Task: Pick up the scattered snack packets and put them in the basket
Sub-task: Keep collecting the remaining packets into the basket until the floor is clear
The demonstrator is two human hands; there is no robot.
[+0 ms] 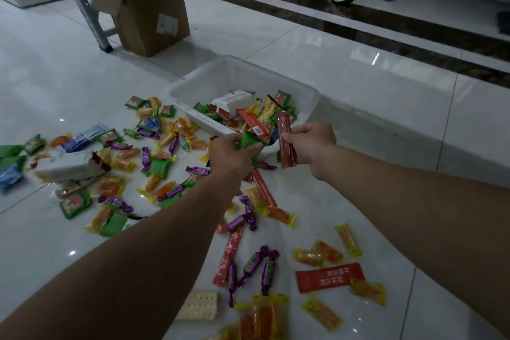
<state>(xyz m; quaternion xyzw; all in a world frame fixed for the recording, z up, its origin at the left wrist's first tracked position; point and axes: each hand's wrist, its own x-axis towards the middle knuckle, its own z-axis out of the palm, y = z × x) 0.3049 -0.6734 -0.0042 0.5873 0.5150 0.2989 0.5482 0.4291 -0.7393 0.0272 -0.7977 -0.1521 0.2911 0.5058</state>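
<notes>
Orange packets nearest lens, well short of basket, uncollected. Left of basket: dense scatter on floor. At basket's near rim: left hand, gripping green packet. Basket part-filled. Just right, same rim: right hand, pinching red stick packet. Judged early; bulk remaining.

Open tile right of basket and beyond it, packets strewn thick left and near — scant bare floor between, cardboard box, metal leg far left
</notes>
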